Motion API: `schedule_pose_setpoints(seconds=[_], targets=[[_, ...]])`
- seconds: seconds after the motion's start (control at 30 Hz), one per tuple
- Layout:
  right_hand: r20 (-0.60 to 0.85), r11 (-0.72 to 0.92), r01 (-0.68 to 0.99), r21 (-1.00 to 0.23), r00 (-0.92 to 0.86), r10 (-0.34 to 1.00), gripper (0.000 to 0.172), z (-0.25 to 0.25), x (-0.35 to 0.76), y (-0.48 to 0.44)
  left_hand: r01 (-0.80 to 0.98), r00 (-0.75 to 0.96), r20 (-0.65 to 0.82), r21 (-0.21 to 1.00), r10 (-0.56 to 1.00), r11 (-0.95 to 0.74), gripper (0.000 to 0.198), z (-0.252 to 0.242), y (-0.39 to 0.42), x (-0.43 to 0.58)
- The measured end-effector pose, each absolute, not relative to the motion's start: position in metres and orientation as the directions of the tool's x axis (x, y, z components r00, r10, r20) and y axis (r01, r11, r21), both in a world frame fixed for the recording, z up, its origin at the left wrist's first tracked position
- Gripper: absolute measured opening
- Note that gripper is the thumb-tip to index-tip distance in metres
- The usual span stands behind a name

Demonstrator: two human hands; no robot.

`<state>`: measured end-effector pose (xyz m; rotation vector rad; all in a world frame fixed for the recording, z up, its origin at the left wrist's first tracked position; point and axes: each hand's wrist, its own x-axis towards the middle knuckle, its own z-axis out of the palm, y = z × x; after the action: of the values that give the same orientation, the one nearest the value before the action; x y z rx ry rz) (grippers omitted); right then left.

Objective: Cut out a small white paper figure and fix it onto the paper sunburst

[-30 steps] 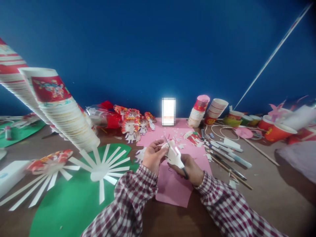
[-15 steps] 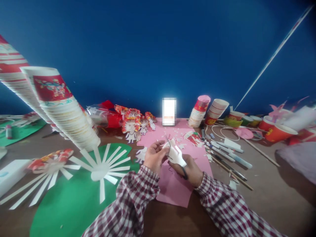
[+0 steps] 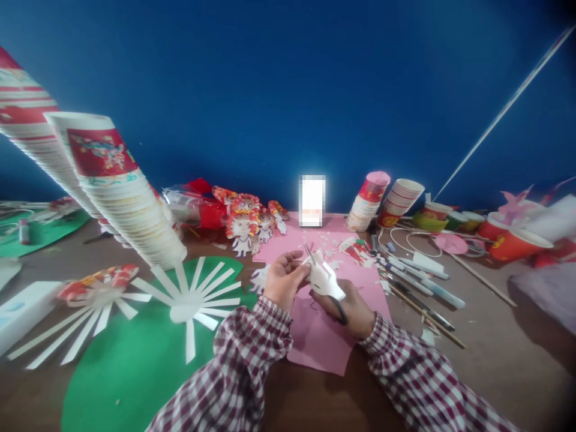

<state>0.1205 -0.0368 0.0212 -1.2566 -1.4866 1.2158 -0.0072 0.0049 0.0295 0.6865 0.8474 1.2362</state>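
My left hand point(image 3: 281, 279) pinches a small white paper cut-out point(image 3: 324, 278) above a pink paper sheet point(image 3: 317, 336). My right hand point(image 3: 348, 309) grips black-handled scissors point(image 3: 338, 307), whose blades poke up through the cut-out near its top edge. Both hands sit close together at the table's middle, and both sleeves are red-and-white plaid. White paper scraps point(image 3: 333, 252) lie scattered on the pink sheet just beyond the hands.
A leaning stack of paper cups point(image 3: 121, 201) rises at left over a green paper disc point(image 3: 135, 372) with a cup cut into white strips point(image 3: 189, 303). Paper dolls point(image 3: 245, 228), a phone point(image 3: 312, 201), cup stacks point(image 3: 387, 204), pens point(image 3: 418, 276) and red bowls point(image 3: 517, 243) crowd the back and right.
The hands and cut-out have shifted slightly right and up in the view as the head moved; the scissors stay in the paper. Nothing else on the table moved.
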Motion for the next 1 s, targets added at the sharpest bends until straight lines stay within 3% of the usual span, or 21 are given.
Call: schedule_pose_setpoints(seconds=[0.2, 0.43, 0.87, 1.0], targets=[[-0.035, -0.01, 0.171, -0.985, -0.143, 0.989, 0.021, 0.0183, 0.1189, -0.0381, -0.538, 0.127, -0.19, 0.811, 0.974, 0.228, 0.037, 0.0236, 0.0068, -0.0071], [0.047, 0.077, 0.168, -0.983, -0.178, 0.983, 0.022, 0.0212, 0.1184, -0.0381, -0.553, 0.091, -0.187, 0.807, 0.978, 0.205, 0.036, 0.0283, 0.0014, -0.0026], [-0.037, -0.005, 0.218, -0.976, -0.143, 0.989, 0.036, 0.0269, 0.1147, -0.0387, -0.544, 0.096, -0.184, 0.813, 0.978, 0.206, 0.032, 0.0289, -0.0012, -0.0032], [-0.065, -0.04, 0.164, -0.986, -0.146, 0.987, 0.036, 0.022, 0.1143, -0.0383, -0.539, 0.11, -0.21, 0.809, 0.971, 0.236, 0.032, 0.0274, 0.0007, -0.0034]])
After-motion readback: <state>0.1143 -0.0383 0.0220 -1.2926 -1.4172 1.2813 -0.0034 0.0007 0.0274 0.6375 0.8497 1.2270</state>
